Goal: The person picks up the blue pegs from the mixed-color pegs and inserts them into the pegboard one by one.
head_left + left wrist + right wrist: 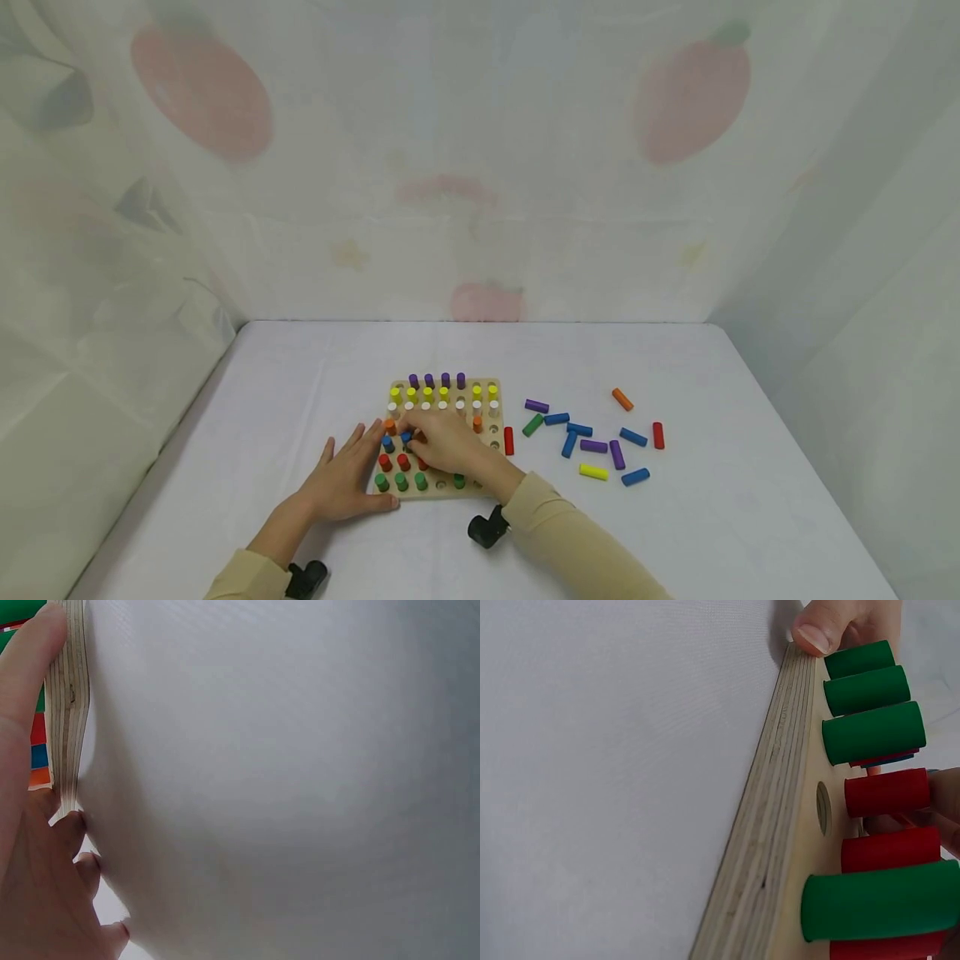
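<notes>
A wooden pegboard (412, 495) stands in front of me with rows of coloured pegs upright in its holes. My left hand (339, 483) rests along the board's left edge, fingers spread, its thumb (814, 636) at the near corner. Over the middle of the board, my right hand (450, 442) pinches a blue peg (407, 437) between thumb and fingers, just right of another blue peg (387, 444). Red pegs (403, 462) and green pegs (401, 482) fill the rows nearest me. The right hand hides part of the blue, orange and red rows.
Loose pegs lie scattered right of the board, among them a yellow peg (593, 472), an orange peg (622, 399), a green peg (532, 425) and several blue and purple ones. One red peg (509, 441) lies close beside the board's right edge. A pale curtain (480, 167) hangs behind the table.
</notes>
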A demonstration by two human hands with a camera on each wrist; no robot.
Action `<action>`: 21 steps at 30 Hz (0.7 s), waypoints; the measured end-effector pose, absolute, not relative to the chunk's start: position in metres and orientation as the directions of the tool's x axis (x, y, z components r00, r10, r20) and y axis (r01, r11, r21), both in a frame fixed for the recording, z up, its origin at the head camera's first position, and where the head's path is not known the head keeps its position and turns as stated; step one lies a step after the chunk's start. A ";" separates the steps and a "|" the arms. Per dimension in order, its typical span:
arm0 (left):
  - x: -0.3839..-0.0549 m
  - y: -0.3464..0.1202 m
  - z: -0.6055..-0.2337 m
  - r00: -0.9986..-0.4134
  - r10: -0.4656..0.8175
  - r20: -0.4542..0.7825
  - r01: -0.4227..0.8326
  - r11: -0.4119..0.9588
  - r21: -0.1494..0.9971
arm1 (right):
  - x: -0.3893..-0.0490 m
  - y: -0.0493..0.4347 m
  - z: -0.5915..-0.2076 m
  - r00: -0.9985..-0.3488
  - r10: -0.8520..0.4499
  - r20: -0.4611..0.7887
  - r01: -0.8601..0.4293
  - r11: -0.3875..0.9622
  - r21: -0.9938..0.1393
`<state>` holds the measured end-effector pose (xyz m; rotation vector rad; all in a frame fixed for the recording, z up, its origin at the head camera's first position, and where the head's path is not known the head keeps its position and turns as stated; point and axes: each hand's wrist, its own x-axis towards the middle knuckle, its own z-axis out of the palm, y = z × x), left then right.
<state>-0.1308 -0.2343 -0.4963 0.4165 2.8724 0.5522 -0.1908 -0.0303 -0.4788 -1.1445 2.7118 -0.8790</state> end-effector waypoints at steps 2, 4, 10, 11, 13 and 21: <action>-0.131 -0.234 -0.496 -0.944 0.303 -0.133 0.232 0.893 0.386 | -0.191 -0.031 -0.478 -0.724 -0.675 0.145 -0.633 0.565 -0.529; -0.131 -0.234 -0.496 -0.944 0.302 -0.133 0.231 0.894 0.385 | -0.191 -0.031 -0.478 -0.726 -0.674 0.141 -0.631 0.571 -0.525; -0.131 -0.234 -0.497 -0.944 0.301 -0.134 0.230 0.894 0.385 | -0.191 -0.033 -0.477 -0.724 -0.677 0.137 -0.636 0.576 -0.513; -0.131 -0.234 -0.497 -0.944 0.301 -0.135 0.230 0.894 0.385 | -0.191 -0.032 -0.477 -0.722 -0.678 0.136 -0.638 0.578 -0.508; -0.132 -0.234 -0.497 -0.944 0.300 -0.135 0.229 0.895 0.383 | -0.191 -0.032 -0.477 -0.720 -0.681 0.133 -0.642 0.580 -0.501; -0.132 -0.234 -0.497 -0.944 0.302 -0.133 0.231 0.892 0.388 | -0.193 -0.032 -0.480 -0.731 -0.675 0.098 -0.620 0.598 -0.509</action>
